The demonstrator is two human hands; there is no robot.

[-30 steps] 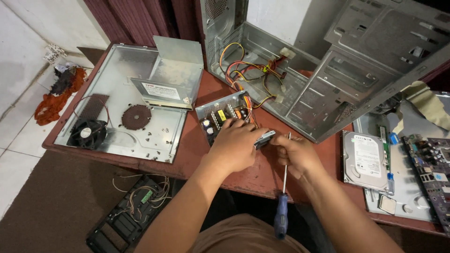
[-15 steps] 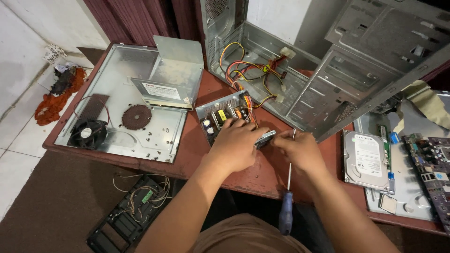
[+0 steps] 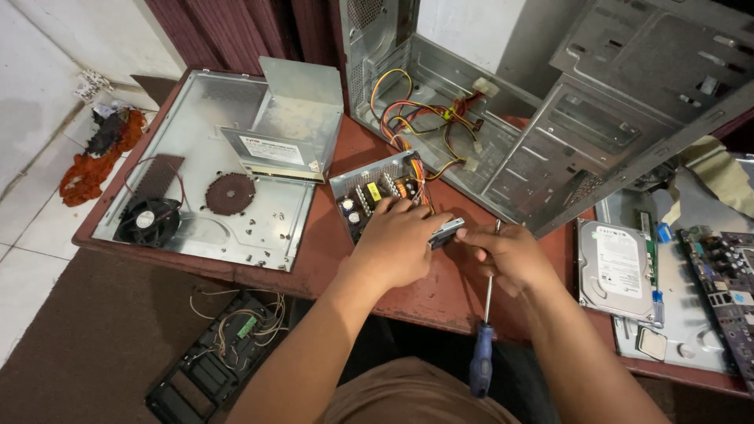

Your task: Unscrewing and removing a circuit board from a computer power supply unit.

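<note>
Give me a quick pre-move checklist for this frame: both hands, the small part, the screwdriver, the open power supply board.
1. Left hand steadying the power supply board: ok, it rests on the board.
2. Small grey part held: ok, pinched between both hands.
3. Right hand controlling the screwdriver: ok, shaft in the hand, blue handle hanging past the table edge.
4. Wire bundle clear of the fingers: ok.
5. Screws remaining on the part: cannot tell.

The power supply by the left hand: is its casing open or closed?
Open. The power supply has no top cover, so its capacitors, coils and wire bundle show; the left hand rests on it.
</note>
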